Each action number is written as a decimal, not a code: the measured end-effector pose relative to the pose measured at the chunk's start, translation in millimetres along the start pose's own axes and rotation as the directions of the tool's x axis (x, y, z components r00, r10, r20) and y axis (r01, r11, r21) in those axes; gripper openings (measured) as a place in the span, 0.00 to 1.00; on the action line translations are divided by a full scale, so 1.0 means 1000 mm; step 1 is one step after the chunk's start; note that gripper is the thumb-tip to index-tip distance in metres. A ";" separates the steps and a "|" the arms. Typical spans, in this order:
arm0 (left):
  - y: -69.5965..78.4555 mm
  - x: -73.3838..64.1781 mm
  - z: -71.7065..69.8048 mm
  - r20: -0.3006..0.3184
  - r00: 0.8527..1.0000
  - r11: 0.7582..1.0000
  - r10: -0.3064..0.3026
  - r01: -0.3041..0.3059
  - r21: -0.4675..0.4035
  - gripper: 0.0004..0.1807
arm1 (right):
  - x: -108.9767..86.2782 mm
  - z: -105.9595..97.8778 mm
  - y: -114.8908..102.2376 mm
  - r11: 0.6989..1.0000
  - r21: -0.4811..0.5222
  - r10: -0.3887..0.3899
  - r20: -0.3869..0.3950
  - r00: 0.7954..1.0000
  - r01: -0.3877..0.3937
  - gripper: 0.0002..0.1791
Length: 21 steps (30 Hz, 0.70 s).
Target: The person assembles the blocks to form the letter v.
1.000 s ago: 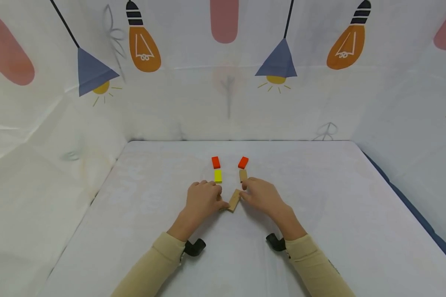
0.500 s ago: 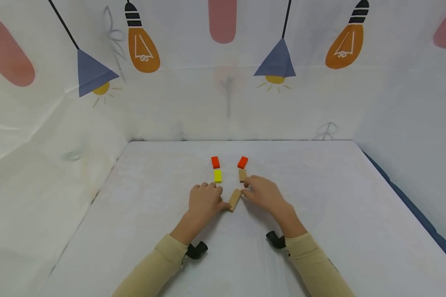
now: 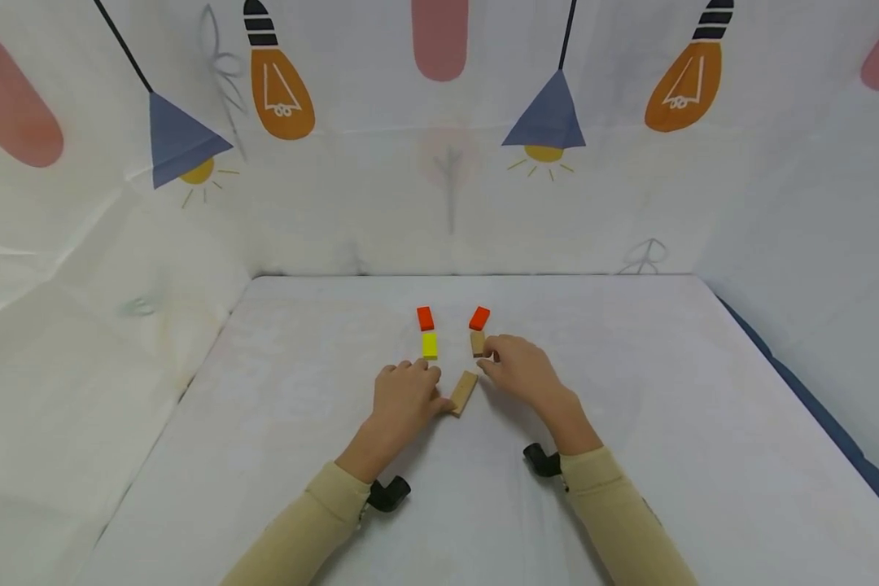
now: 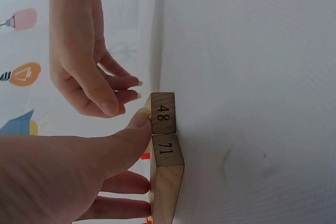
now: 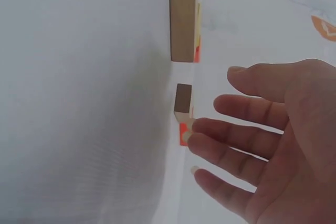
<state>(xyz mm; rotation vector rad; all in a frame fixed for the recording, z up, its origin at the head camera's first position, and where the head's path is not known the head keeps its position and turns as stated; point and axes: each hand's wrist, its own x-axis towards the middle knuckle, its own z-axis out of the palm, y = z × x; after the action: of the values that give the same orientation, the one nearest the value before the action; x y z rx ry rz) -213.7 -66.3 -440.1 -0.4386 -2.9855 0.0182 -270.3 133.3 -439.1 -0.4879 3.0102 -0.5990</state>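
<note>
My left hand (image 3: 406,397) lies over the left side of a wooden block layout. In the left wrist view its thumb rests against a wooden block marked 48 (image 4: 163,113), and its fingers touch a second block marked 71 (image 4: 167,182). The two numbered ends meet. From the head, the slanted wooden block (image 3: 465,392) shows beside the left thumb, while the 71 block is hidden under the hand. My right hand (image 3: 525,374) hovers with loose, spread fingers beside another wooden block (image 3: 478,343); nothing is held in it.
A yellow block (image 3: 430,346) stands ahead of the left hand, with a red block (image 3: 426,318) beyond it. Another red block (image 3: 479,318) tops the right column. All lie on a white table (image 3: 322,325), with a printed white sheet (image 3: 381,195) rising behind.
My right hand has drawn off the far end of the slanted block and moved slightly forward. The left hand has shifted a little to the right, thumb still on that block.
</note>
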 end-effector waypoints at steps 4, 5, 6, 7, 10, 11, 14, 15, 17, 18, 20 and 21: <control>-0.001 0.001 0.000 0.005 1.000 1.000 -0.008 0.008 0.005 0.25 | 0.006 -0.003 0.001 1.000 0.008 -0.018 -0.031 0.999 0.018 0.08; -0.001 0.001 0.000 0.007 1.000 1.000 -0.010 0.010 0.006 0.25 | 0.007 -0.004 0.001 1.000 0.011 -0.026 -0.040 0.999 0.026 0.08; -0.001 0.001 0.000 0.008 1.000 1.000 -0.012 0.012 0.004 0.25 | 0.009 -0.004 0.001 0.999 0.018 -0.038 -0.048 0.998 0.038 0.08; -0.001 0.000 0.000 0.008 1.000 1.000 -0.014 0.014 0.004 0.25 | 0.010 -0.005 0.001 0.998 0.025 -0.048 -0.055 0.997 0.049 0.08; -0.002 0.000 -0.002 0.001 1.000 1.000 -0.012 0.012 -0.001 0.25 | 0.014 -0.006 0.002 0.997 0.052 -0.060 -0.066 0.996 0.064 0.09; -0.002 0.000 -0.002 -0.003 1.000 1.000 -0.010 0.010 -0.004 0.24 | 0.015 -0.006 0.003 0.996 0.056 -0.067 -0.070 0.995 0.071 0.09; -0.003 0.000 -0.002 -0.024 1.000 1.000 -0.001 0.001 -0.001 0.24 | 0.021 -0.005 0.008 0.993 0.063 -0.090 -0.082 0.993 0.095 0.09; -0.004 0.001 -0.001 -0.032 0.999 1.000 0.001 -0.001 0.001 0.24 | 0.023 -0.004 0.010 0.993 0.068 -0.096 -0.080 0.992 0.101 0.09; -0.004 0.001 0.001 -0.041 0.999 1.000 0.002 -0.002 0.002 0.23 | 0.026 -0.003 0.014 0.989 0.079 -0.116 -0.077 0.990 0.122 0.08; -0.004 0.001 0.002 -0.045 0.999 1.000 0.006 -0.006 0.004 0.23 | 0.028 -0.002 0.016 0.988 0.086 -0.122 -0.072 0.990 0.128 0.08; -0.004 0.002 0.003 -0.051 0.999 1.000 0.013 -0.013 0.000 0.23 | 0.030 -0.002 0.019 0.987 0.094 -0.128 -0.057 0.990 0.133 0.08; -0.003 0.003 0.004 -0.050 0.999 1.000 0.016 -0.016 -0.001 0.23 | 0.031 -0.001 0.021 0.986 0.098 -0.132 -0.049 0.990 0.137 0.08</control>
<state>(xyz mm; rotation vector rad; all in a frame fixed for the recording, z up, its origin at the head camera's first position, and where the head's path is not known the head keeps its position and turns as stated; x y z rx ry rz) -217.5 -68.8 -443.2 -0.4556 -2.9336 0.0068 -306.0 142.7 -444.8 -0.6848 2.9848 -0.7764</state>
